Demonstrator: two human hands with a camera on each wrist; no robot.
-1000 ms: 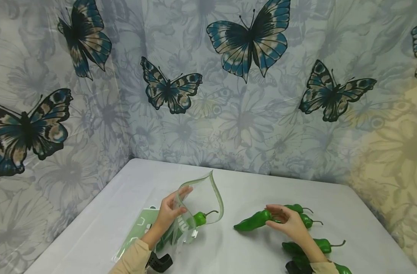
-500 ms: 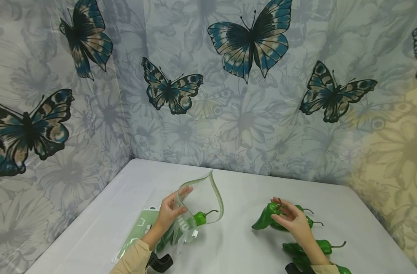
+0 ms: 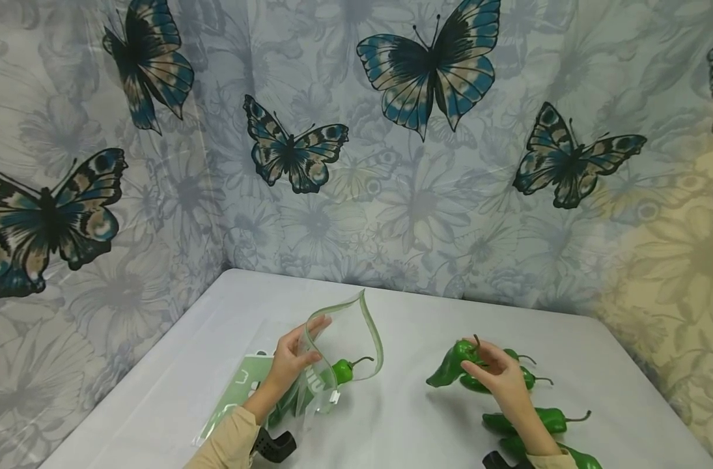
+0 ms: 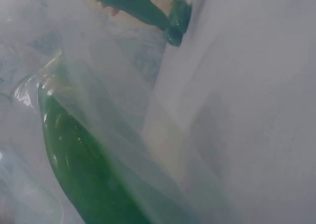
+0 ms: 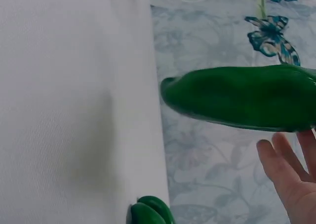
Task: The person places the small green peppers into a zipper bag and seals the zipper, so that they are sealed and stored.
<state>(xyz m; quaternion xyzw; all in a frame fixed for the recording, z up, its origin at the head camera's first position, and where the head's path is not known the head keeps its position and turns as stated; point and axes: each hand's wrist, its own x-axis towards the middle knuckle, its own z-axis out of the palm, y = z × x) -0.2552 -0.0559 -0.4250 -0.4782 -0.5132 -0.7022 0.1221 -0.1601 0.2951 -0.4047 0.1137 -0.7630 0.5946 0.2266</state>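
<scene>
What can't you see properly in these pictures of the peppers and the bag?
- Pepper in the bag: head view shows only its stem end; the left hand and the bag cover the rest.
- Held pepper: cut off by the right wrist view's edge.
- Bag print: too small to read.
- Left wrist view: foggy plastic blurs everything.

Glossy green pepper [image 3: 450, 366] in the right hand [image 3: 499, 376]; more green peppers [image 3: 526, 420] beside that wrist. Clear, green-edged bag [image 3: 344, 345] in the left hand [image 3: 292, 361], a bright green pepper inside [image 3: 341, 371]. White table [image 3: 391, 423] beneath both hands; beyond them, a pale floral backdrop [image 3: 391, 215] with blue-black butterflies.
</scene>
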